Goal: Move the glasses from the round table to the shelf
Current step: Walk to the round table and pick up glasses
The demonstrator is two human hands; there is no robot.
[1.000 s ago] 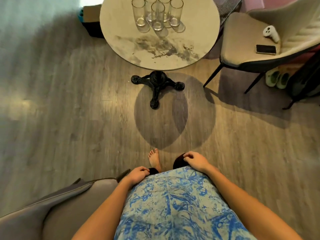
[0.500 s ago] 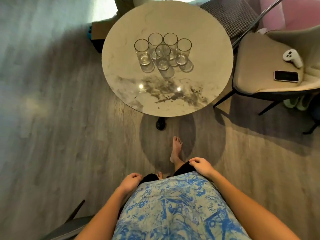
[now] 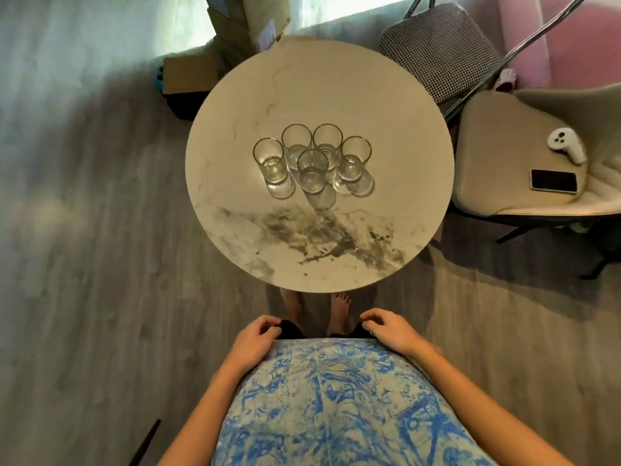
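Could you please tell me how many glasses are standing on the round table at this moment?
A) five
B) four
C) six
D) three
A: five clear glasses stand upright in a tight cluster near the middle of the round table, four in a curved back row and one in front of them.

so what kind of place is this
Most likely a room in a home, perhaps a living or dining corner: a round marble-look table with five glasses, a cushioned chair holding a phone and a white controller.
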